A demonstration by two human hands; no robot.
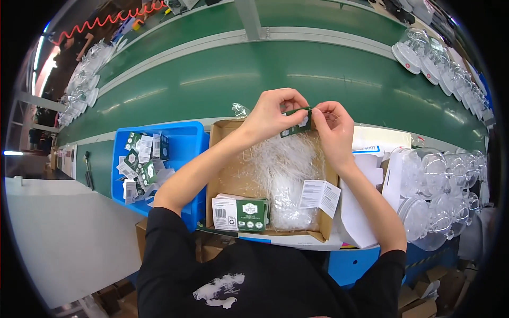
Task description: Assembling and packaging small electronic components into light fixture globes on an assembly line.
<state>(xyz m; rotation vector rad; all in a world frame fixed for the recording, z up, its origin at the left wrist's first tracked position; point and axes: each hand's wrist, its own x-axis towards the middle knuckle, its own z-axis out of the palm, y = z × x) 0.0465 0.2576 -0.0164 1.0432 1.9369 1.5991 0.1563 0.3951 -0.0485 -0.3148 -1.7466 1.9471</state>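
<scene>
Above a shallow cardboard tray [233,177], my left hand [271,115] pinches a small green folded card tag [303,125]. My right hand [338,131] meets it at the card's upper right corner, thumb and finger closed on a thin clear plastic strand [330,113] that curves over the fingers. Whether the strand passes through the card is too small to tell. Below lies a loose heap of similar clear strands [283,156], with a denser bundle toward the tray's near side. A stack of green and white cards [249,214] sits in the near left corner; an opened white leaflet [318,196] rests at the right.
At the left, a blue bin [200,159] holds several tagged cards [146,164]. White paper and card packaging [363,196] lies right of the tray, then rows of clear round plastic pieces [440,175]. Beyond runs a green conveyor belt [212,79] with metal rails.
</scene>
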